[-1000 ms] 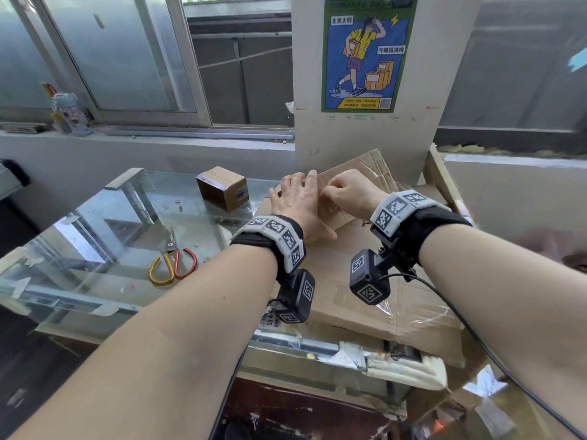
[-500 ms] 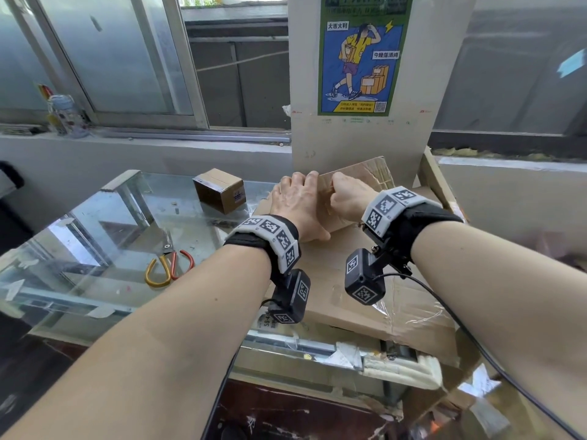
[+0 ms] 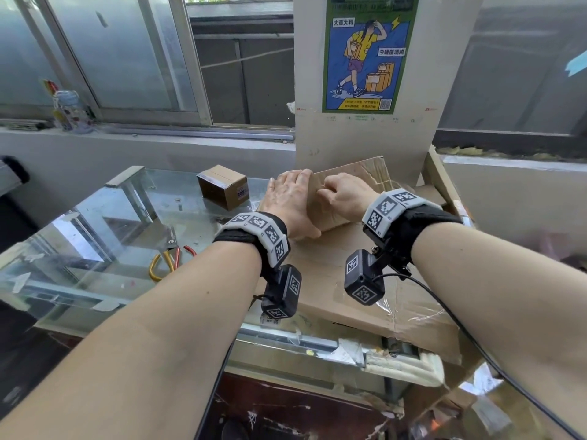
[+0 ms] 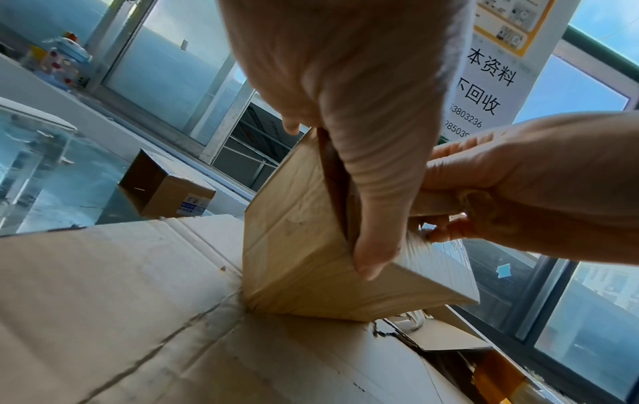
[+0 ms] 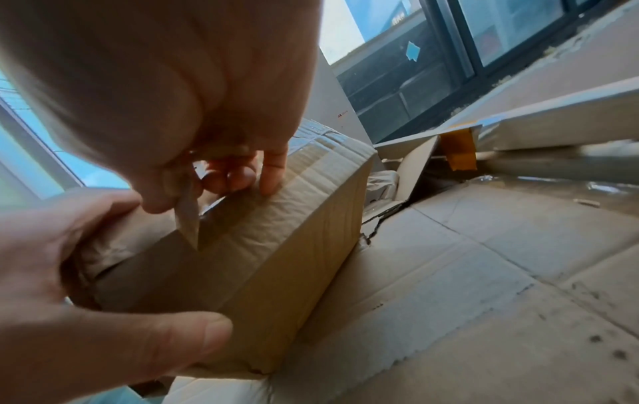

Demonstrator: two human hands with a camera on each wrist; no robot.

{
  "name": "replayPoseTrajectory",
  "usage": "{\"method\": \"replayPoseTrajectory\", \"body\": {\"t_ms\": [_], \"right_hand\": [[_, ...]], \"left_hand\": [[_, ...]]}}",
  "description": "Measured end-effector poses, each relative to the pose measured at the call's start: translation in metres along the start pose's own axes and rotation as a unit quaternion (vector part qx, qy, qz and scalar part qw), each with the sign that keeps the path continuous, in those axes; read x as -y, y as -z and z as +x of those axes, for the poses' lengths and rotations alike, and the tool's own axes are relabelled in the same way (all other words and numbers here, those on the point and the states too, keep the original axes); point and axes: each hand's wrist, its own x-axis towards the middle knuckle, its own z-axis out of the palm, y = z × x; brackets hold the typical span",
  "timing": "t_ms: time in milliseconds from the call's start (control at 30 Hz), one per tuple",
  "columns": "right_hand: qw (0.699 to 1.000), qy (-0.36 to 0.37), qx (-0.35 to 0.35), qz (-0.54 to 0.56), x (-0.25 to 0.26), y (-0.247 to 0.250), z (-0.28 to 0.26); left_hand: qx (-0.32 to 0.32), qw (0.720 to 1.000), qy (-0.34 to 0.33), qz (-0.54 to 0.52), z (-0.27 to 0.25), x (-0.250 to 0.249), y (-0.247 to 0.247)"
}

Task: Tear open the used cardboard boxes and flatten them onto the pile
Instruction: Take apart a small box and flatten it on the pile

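box: brown cardboard box [image 3: 346, 188] stands tilted on flattened pile [image 3: 349, 274], creased, taped
left hand [image 3: 290, 201]: gripping box's left end
right hand [image 3: 344, 193]: pinching tape strip [image 5: 188, 216] on top

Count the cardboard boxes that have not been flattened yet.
2. One box stands on the flattened pile, held by the left hand and right hand. A small box sits on the glass table. Others may be hidden.

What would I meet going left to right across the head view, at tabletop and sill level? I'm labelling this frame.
Bottle on the sill → scissors → small closed box → left hand → right hand, both on the box being opened.
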Motion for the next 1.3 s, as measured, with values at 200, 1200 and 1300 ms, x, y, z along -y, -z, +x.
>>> {"method": "replayPoseTrajectory", "body": {"t_ms": [200,1200,1300], "right_hand": [[0.997,-0.004,0.010,0.071,-0.003,-0.001,0.004],[0.940,-0.060,0.085,0.324,-0.017,0.003,-0.001],[0.944,-0.051,0.085,0.316,-0.016,0.003,-0.002]], "left_hand": [[0.000,1.000,0.016,0.005,0.001,0.004,0.002],[0.037,0.996,0.016,0.084,0.004,0.012,0.004],[0.040,0.991,0.006,0.127,0.006,0.006,0.003]]}}
